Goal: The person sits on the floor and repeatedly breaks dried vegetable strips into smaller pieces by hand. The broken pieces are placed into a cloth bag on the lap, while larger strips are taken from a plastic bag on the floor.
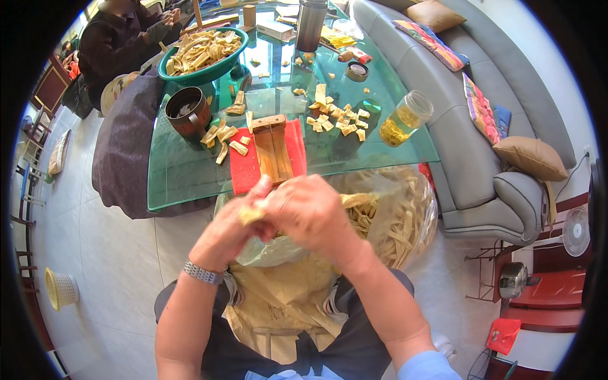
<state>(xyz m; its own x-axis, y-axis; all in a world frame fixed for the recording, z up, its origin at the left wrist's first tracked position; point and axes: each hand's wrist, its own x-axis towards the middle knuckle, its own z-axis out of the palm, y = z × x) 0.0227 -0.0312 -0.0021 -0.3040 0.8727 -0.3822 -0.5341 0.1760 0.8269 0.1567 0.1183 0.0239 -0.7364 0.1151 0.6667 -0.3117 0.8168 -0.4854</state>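
Observation:
Over the near edge of the glass table, my left hand (237,221) and my right hand (310,212) are closed together on a pale yellow dried strip (251,216). One end shows at the left fingers; the right hand hides much of the rest. Just beyond them, a wooden block tool (272,152) with a raised crosspiece rests on a red cloth (242,166). Below the hands, a clear plastic bag (425,212) holds many similar long strips (399,231). Short cut pieces (342,117) are scattered right of the tool, and several longer pieces (221,134) lie to its left.
A dark mug (188,113) and a green basin (204,77) heaped with pieces stand left on the glass table (342,155). A glass jar (407,119) stands right; a steel flask (311,25) stands farther back. A grey sofa (437,114) lines the right. Another person (114,44) sits far left.

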